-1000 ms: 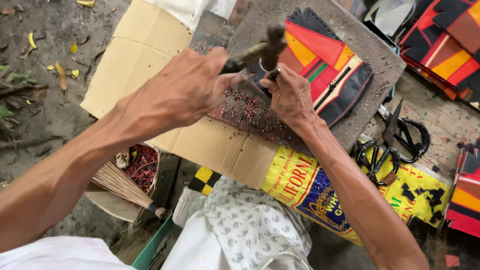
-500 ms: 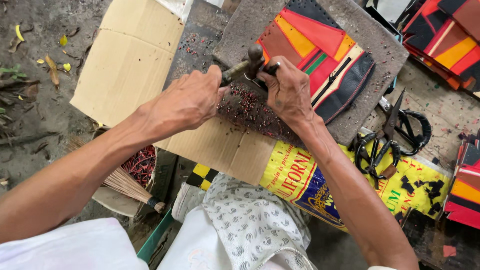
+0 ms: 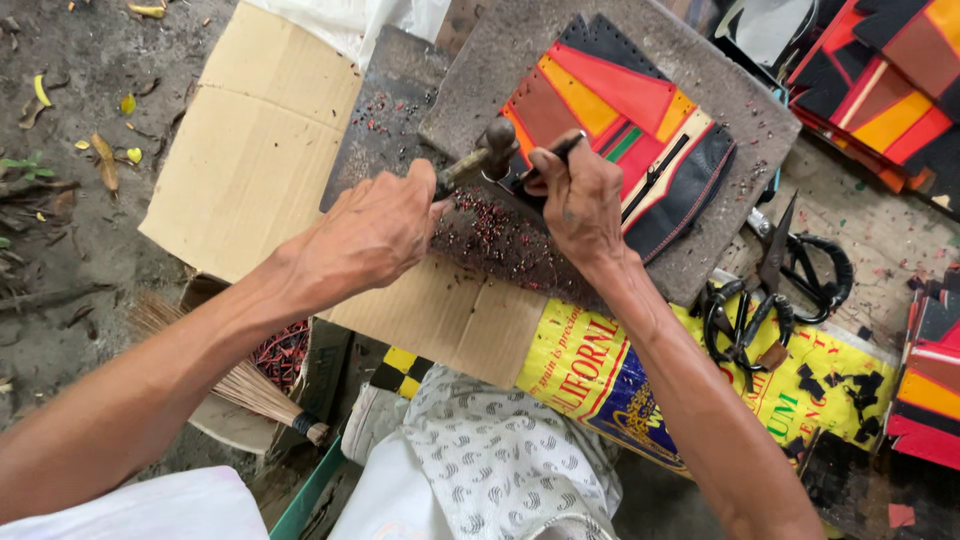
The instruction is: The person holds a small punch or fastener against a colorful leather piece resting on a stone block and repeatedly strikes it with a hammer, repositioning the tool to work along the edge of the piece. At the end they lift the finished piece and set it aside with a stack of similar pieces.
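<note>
My left hand [image 3: 375,230] grips the handle of a small hammer [image 3: 487,150], whose dark head sits just above the edge of a patchwork leather piece [image 3: 625,140] in red, orange, yellow and black. My right hand [image 3: 580,195] pinches a thin dark punch tool [image 3: 552,152] upright on that same edge, right beside the hammer head. The leather piece lies on a grey stone slab [image 3: 735,95]. Tiny red and dark leather bits are scattered on the slab below my hands.
Flattened cardboard [image 3: 250,150] lies to the left. Black scissors [image 3: 790,275] rest on a yellow printed sack [image 3: 820,385] at the right. More patchwork pieces [image 3: 890,80] are stacked at the top right and right edge. A small broom [image 3: 230,375] lies at the lower left.
The hammer head has come down from its raised position to sit close beside the punch. My right hand has stayed on the punch at the leather's edge.
</note>
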Available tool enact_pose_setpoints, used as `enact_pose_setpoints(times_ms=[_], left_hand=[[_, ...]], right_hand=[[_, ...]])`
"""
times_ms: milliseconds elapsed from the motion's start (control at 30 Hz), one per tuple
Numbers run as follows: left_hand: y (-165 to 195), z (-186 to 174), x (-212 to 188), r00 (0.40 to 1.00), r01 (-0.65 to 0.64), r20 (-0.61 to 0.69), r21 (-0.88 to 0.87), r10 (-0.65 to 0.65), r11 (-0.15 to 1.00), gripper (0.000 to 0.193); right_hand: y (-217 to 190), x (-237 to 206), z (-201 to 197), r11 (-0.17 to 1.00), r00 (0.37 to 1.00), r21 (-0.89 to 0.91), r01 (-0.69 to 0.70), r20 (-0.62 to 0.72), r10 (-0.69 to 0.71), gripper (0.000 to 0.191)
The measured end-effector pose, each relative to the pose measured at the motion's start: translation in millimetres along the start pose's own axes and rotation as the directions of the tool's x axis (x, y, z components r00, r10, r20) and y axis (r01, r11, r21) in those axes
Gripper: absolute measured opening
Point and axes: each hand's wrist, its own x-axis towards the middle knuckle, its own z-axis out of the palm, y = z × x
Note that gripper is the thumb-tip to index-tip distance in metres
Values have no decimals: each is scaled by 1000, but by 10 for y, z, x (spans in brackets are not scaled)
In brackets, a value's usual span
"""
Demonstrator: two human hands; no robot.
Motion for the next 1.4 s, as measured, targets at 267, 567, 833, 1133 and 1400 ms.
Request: enact_pose_setpoints(times_ms=[267, 567, 833, 1133, 1400], left_hand=[[-85, 47, -14, 999, 39, -3, -92, -40, 995, 32], [-135, 205, -110, 917, -88, -381, -485, -119, 870, 17], [-82, 408, 567, 847, -65, -461, -584, -264, 809, 16], [-95, 511, 1066, 824, -228, -558, -488, -101, 842, 26], [-39, 441, 1200, 872, -132, -464, -527, -154, 840, 33]], right_hand=[[23, -98, 47, 991, 998, 136, -18, -63, 27, 26], [23, -105, 58, 988, 997, 152, -16, -69, 26, 26], [42, -124, 55, 986, 997, 167, -15, -75, 28, 27], [33, -123, 60, 983, 996, 184, -13, -86, 29, 24], [40, -125, 59, 983, 996, 182, -16, -87, 33, 28]])
